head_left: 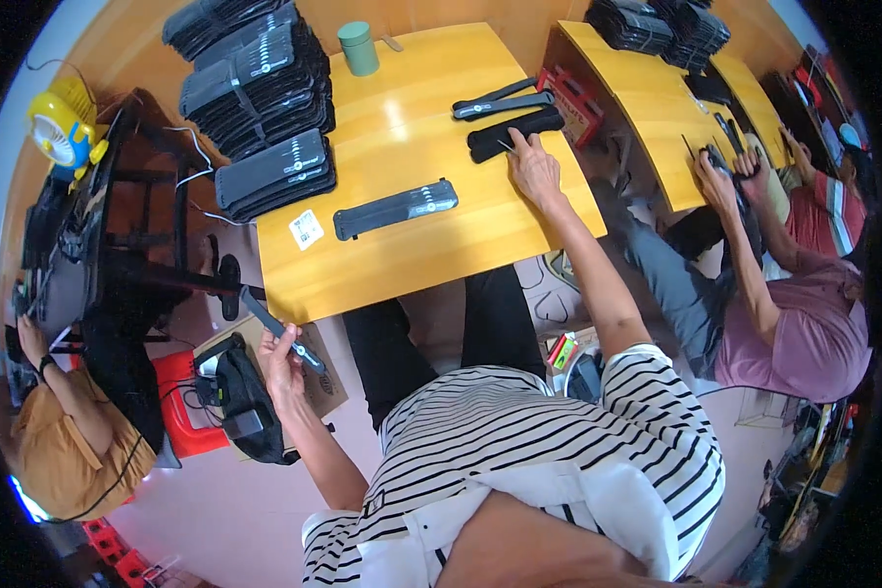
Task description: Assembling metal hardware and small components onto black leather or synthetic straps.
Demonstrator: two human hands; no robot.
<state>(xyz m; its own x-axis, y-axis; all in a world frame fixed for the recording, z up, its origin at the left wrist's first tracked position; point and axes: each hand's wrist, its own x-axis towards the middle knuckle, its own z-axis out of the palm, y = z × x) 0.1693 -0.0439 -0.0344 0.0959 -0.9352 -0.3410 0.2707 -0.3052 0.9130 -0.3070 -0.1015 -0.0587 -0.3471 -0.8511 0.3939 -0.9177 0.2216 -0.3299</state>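
My left hand (280, 359) is lowered off the table's left edge and holds a long black flat packaged strip (276, 328) above a cardboard box on the floor. My right hand (534, 167) reaches across the yellow wooden table (412, 118), its fingers resting on a black pouch-like strip (514, 133). Just beyond it lie two more black strips (502, 101). Another black packaged strip (395, 209) lies flat in the middle of the table.
Tall stacks of black packages (261, 98) fill the table's left side. A green cylindrical cup (359, 48) stands at the far edge, a small white label (307, 229) near the front. A neighbouring person (804, 294) works at the right table. Another person (59, 441) sits at left.
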